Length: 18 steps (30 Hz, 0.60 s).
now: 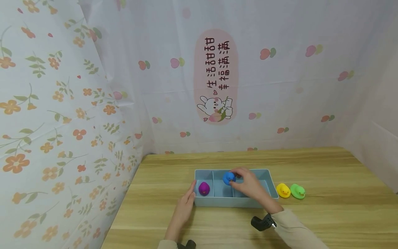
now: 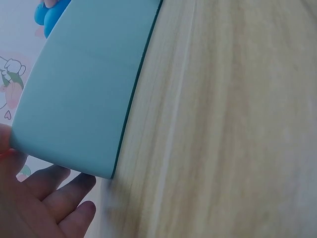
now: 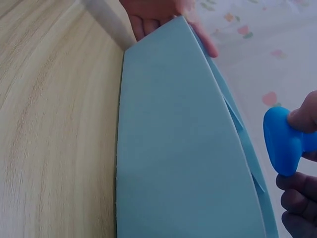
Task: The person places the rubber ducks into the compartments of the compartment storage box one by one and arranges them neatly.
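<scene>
My right hand (image 1: 249, 185) pinches a blue rubber duck (image 1: 228, 178) between thumb and fingers, above the middle compartment of a light blue divided box (image 1: 231, 202). In the right wrist view, the blue duck (image 3: 282, 141) shows above the box's rim. A purple rubber duck (image 1: 204, 188) sits inside the left compartment. Against the box's left end rests my left hand (image 1: 184, 206), its fingers extended along the end wall. The left wrist view has these fingers (image 2: 69, 196) touching the box's end (image 2: 74, 94).
To the right of the box, a yellow rubber duck (image 1: 283, 190) and a green rubber duck (image 1: 297, 191) stand side by side on the wooden table (image 1: 335, 214). Behind the table hangs a printed cloth (image 1: 168, 90), with a floral cloth (image 1: 68, 138) on the left.
</scene>
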Each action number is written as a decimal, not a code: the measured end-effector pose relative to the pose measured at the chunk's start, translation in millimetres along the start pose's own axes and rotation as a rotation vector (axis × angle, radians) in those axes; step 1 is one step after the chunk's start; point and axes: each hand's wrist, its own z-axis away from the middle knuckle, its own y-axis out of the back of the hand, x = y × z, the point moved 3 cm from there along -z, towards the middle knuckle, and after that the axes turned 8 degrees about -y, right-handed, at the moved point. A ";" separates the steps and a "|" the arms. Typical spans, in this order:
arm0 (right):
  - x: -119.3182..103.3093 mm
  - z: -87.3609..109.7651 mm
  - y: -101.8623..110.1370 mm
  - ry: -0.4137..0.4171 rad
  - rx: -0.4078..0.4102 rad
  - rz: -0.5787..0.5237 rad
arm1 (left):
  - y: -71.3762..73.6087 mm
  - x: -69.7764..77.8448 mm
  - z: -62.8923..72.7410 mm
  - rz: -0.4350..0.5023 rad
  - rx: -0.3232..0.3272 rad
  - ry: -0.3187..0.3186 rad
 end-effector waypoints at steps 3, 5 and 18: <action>-1.5 -2.0 -3.7 -0.008 -0.009 0.006 | 0.0 -0.1 -0.2 -0.002 -0.001 -0.001; -2.0 -3.0 -6.7 -0.018 -0.016 0.013 | 0.0 -0.2 0.1 0.000 -0.002 -0.002; -12.1 -8.0 -22.4 -0.013 -0.031 0.066 | 0.7 -1.7 -0.5 0.011 0.003 -0.009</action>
